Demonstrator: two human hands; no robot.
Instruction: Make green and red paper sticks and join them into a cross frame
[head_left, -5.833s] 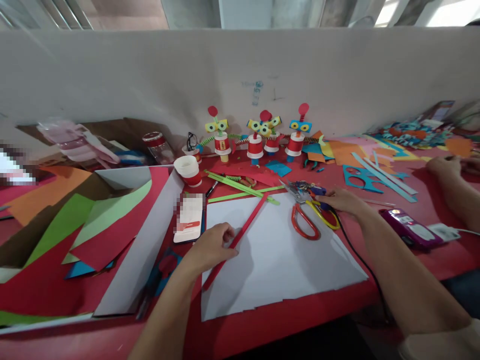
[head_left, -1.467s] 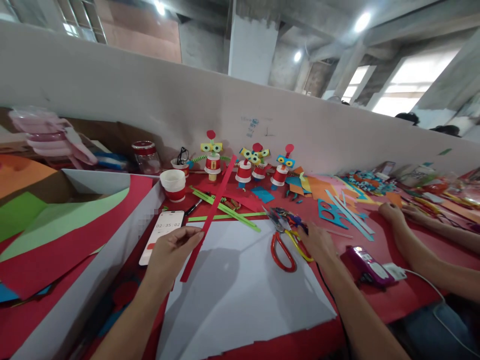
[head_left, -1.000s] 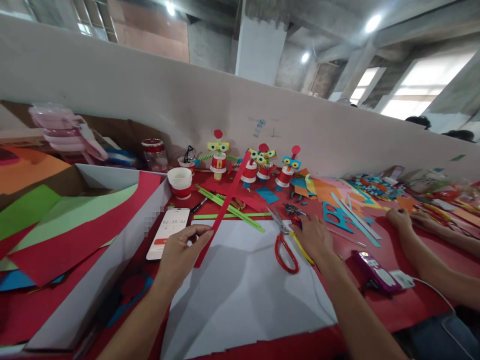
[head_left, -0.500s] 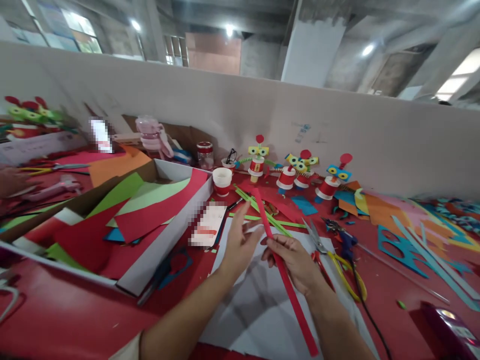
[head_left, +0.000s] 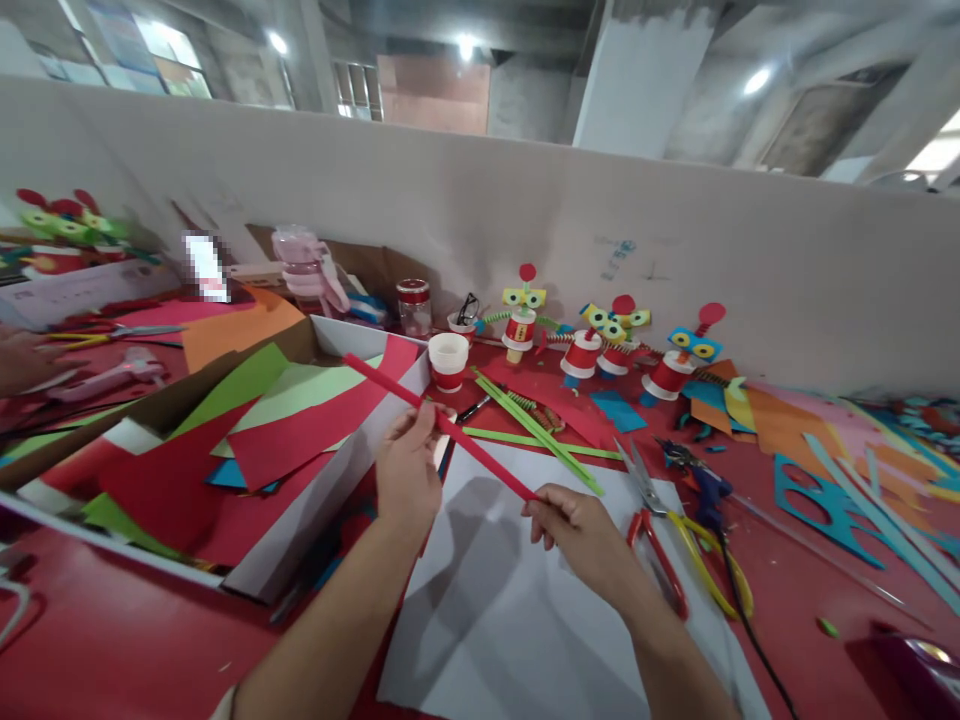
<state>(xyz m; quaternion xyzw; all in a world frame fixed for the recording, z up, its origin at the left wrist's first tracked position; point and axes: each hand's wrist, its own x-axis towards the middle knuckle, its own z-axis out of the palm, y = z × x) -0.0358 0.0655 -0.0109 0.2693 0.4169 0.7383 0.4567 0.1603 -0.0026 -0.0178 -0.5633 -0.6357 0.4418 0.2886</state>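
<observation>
A long red paper strip (head_left: 484, 458) stretches diagonally between my hands, above a white sheet (head_left: 517, 600). My left hand (head_left: 409, 465) pinches it partway along, and its far end sticks out over the box edge. At the lower end, my right hand (head_left: 574, 520) grips the strip between thumb and fingers. Green paper strips (head_left: 536, 430) lie crossed just beyond the sheet. Right of my right hand are red-handled scissors (head_left: 660, 560) and yellow-handled scissors (head_left: 705, 570), partly overlapping.
A cardboard box (head_left: 330, 490) of coloured paper stands left. Paper-cup figures (head_left: 581, 355) line the wall behind stacked white cups (head_left: 448, 360). A blue glue gun (head_left: 709, 490) with its cord lies right, near a cut-out blue sheet (head_left: 817, 510). Another person's hand (head_left: 30, 362) is at far left.
My left hand has moved left and closed on the red strip. My right hand has shifted to its lower end, and the strip has swung from steep to a flatter diagonal.
</observation>
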